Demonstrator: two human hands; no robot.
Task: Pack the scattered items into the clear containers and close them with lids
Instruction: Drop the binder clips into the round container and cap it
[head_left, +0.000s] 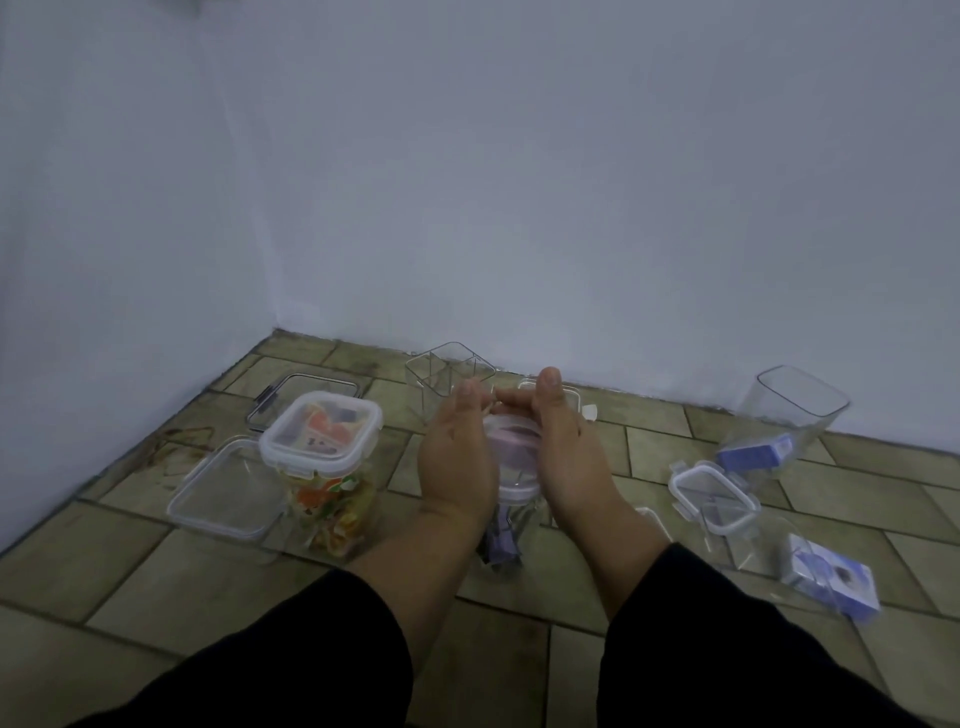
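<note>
A tall clear container (503, 540) with purple items inside stands on the tiled floor in the middle. Its white-rimmed lid (511, 454) sits on top. My left hand (457, 462) and my right hand (569, 457) flank the lid, palms facing each other, fingers fairly straight and meeting at its far side. Both press against the lid's edges. To the left stands a closed container (332, 499) full of colourful packets. Two purple boxes lie at the right: one (753, 452) in a tilted container (800, 410), the other (836, 577) in a container (753, 540) on its side.
An empty clear container (449, 371) stands near the wall. Loose lids lie around: a clear one (223, 491) at the left, a dark-rimmed one (306, 395) behind it, a white-rimmed one (709, 491) at the right. White walls meet in a corner at the left.
</note>
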